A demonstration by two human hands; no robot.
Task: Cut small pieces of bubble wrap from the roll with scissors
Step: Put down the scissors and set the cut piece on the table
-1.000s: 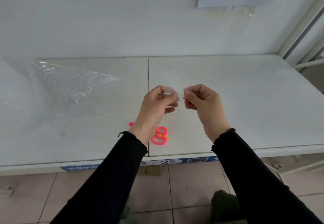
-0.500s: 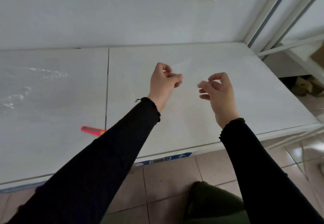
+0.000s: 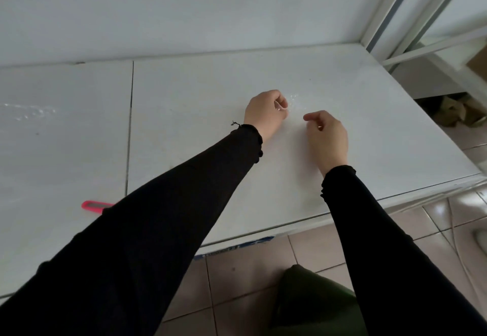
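progress: one small piece (image 3: pixel 281 107) is cut and free of the roll; a faint glint (image 3: pixel 293 98) just past it may be more (too faint to be sure). further cuts remain, i judge.
left hand (image 3: pixel 264 111): curled, pinching that clear piece low over the surface (image 3: pixel 184 114).
right hand (image 3: pixel 327 133): just beside it, fingers loosely curled, nothing seen in it.
scissors (image 3: pixel 92 206): lie near left, well apart from both hands; long axis roughly left-right, pink tip pointing left, handles hidden under the left sleeve (image 3: pixel 171 217).
bubble wrap (image 3: pixel 29 112): faint glints, far left.

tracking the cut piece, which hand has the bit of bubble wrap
The left hand: it pinches a small clear bubble wrap piece. The right hand, loosely curled, shows nothing held.
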